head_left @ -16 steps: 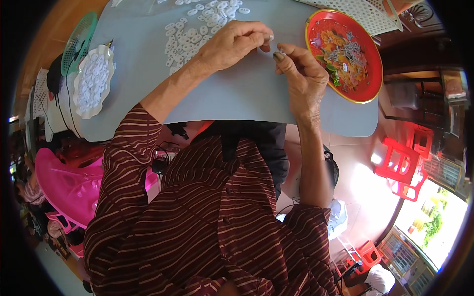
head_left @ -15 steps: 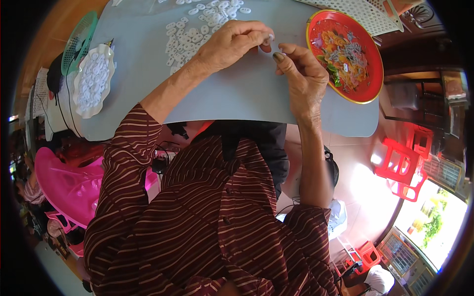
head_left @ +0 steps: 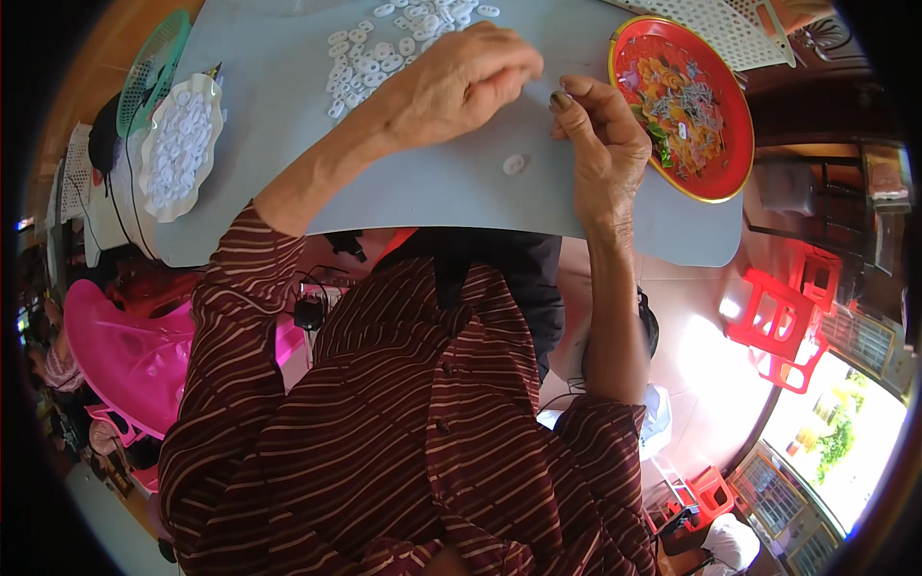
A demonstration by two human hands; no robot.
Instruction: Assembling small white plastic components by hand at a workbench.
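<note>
My left hand (head_left: pixel 471 82) is raised over the table, its fingers curled in and blurred at the tips, so whatever they may hold is hidden. Just below it, a single white oval piece with small holes (head_left: pixel 515 165) appears over the near part of the table. To its right, my right hand (head_left: pixel 607 139) has thumb and forefinger pinched together on something too small to name. Beyond my left forearm lies a scattered heap of similar white oval pieces (head_left: pixel 370 65). Beside my right hand, a red round tray with a gold rim (head_left: pixel 732 154) holds small grey bits.
A scalloped white dish (head_left: pixel 154 154) full of white pieces stands at the left edge of the grey table (head_left: pixel 269 125), near a green mesh basket (head_left: pixel 144 72). A white perforated basket (head_left: pixel 715 29) sits far right. Red stools (head_left: pixel 773 312) and a pink plastic chair (head_left: pixel 125 355) stand on the floor.
The white oval piece has left my left fingers and now shows below them. My left hand has turned, its fingers curling, while my right hand has shifted slightly right, still pinched.
</note>
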